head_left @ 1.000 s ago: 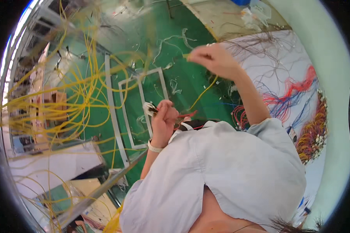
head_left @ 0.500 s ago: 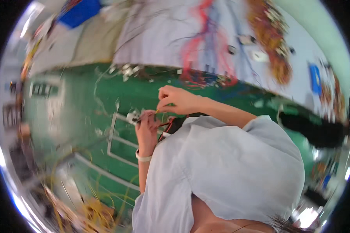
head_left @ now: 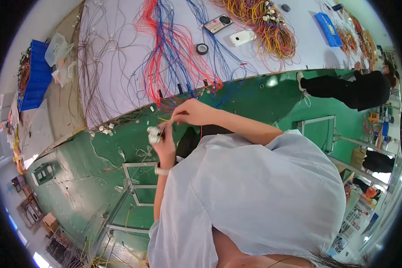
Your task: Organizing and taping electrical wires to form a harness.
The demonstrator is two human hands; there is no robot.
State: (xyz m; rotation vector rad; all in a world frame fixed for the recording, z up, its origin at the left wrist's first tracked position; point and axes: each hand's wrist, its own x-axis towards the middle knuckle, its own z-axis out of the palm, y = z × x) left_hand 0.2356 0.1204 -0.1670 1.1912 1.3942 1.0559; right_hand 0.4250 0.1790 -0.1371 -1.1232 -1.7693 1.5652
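Observation:
My left hand is closed around a small cluster of white plastic connectors, which stick out past the fingers. Just above and to the right of it, my right hand pinches with its fingertips at a thin yellow wire close to the connectors. The two hands nearly touch, in front of the table's near edge. The wire's far end is hidden by the fingers.
Red wires, blue wires and brown wires lie on the white table. A black tape roll, a white device and a yellow-orange wire bundle lie farther right. Metal frames stand below.
The view has swung left and sharpened, so the table's things appear lower and farther left. My right hand has come closer to my left hand, still pinching.

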